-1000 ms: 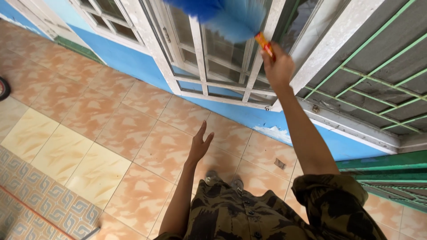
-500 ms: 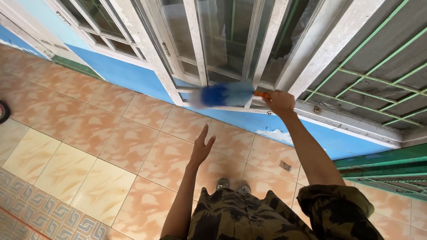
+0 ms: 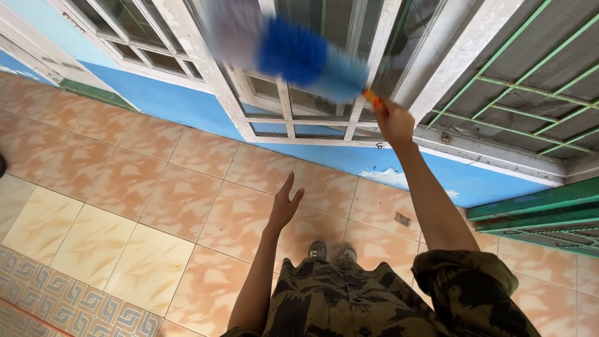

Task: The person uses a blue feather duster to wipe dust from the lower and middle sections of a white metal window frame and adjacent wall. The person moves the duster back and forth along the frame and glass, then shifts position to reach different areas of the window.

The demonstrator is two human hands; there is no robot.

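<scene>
Right hand fingers: clenched around the orange handle [image 3: 372, 98] of a blue feather duster [image 3: 312, 59]; only the top end of the handle shows above the fist.
Right hand [image 3: 394, 123]: raised in front of the window, arm stretched up from a camouflage sleeve [image 3: 468, 293].
Duster head: blurred, blue and fluffy, lies across the white window frame [image 3: 284, 93] and its glass panes, to the upper left of the fist; if it touches the glass, I cannot tell.
Left hand fingers: released, straight and a little spread, holding nothing.
Left hand [image 3: 285, 203]: hangs in the air over the floor, palm side turned to the right, well apart from the duster.
Window: white wooden bars, paint worn, set in a blue wall [image 3: 187, 103].
Right of window: green metal grille [image 3: 530, 87] above a green ledge.
Floor: orange and cream marbled tiles [image 3: 156, 187]; patterned grey tiles at the lower left corner.
Below: two shoe tips [image 3: 331, 251] near the wall, under the camouflage shirt.
</scene>
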